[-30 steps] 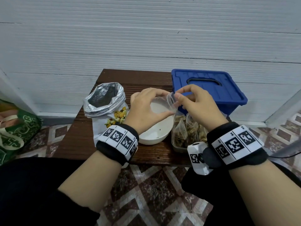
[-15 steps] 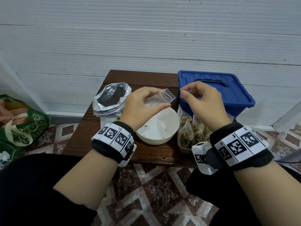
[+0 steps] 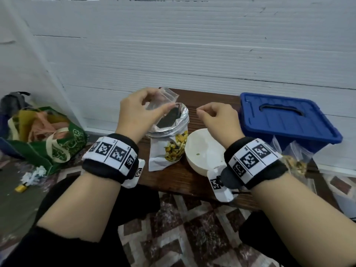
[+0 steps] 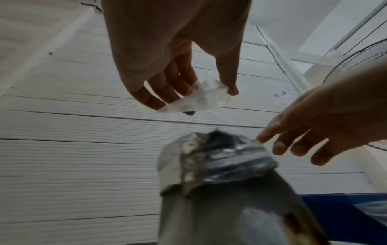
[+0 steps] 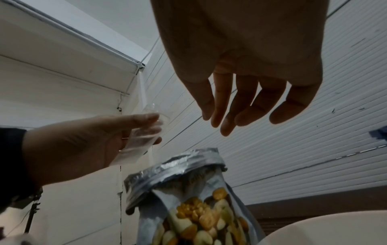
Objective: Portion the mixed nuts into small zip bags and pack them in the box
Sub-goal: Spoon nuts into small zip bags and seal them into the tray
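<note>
My left hand (image 3: 159,102) pinches a small clear empty zip bag (image 3: 170,95) between thumb and fingers, just above the open mouth of the foil nut pouch (image 3: 169,124). The left wrist view shows the same zip bag (image 4: 201,97) held over the pouch (image 4: 215,157). My right hand (image 3: 207,112) hovers to the right of the pouch with loosely curled fingers, holding nothing; its relaxed fingers (image 5: 240,107) hang above the pouch (image 5: 178,172). The blue box (image 3: 285,116) sits at the right with its lid on.
A white bowl (image 3: 204,151) stands on the brown wooden table (image 3: 173,178) between pouch and box. Filled zip bags of nuts (image 3: 294,162) lie by my right wrist. A green cloth bag (image 3: 48,139) and crumpled paper sit on the floor at the left.
My right hand let go of the zip bag. My left hand carried the bag left, from over the bowl to above the foil pouch. The head view swung left.
</note>
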Demonstrator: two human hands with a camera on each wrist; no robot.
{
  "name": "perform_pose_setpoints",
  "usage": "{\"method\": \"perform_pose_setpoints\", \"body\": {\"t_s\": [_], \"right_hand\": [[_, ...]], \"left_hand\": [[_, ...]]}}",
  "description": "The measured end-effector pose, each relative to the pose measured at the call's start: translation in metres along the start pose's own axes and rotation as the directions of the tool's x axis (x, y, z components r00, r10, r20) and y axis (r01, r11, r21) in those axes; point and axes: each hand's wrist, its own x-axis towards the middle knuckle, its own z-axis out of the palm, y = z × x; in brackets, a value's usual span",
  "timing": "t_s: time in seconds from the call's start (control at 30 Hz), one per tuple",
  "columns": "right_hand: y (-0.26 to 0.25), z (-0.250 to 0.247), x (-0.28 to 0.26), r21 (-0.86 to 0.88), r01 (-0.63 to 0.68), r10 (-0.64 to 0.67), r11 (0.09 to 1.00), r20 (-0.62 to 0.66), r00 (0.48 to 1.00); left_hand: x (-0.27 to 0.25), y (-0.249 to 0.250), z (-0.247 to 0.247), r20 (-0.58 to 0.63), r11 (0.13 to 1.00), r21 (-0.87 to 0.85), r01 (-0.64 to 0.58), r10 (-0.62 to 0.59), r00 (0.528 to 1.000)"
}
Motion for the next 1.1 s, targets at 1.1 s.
{"method": "perform_pose_setpoints", "body": {"t_s": [1.1], "right_hand": [[-0.015,0.028,-0.001,-0.289,0.179,-0.131,0.940,0.177,0.975]], "left_hand": [[-0.008,-0.038,-0.010,0.251,0.991,-0.107,0.081,-0.052,0.967]]}}
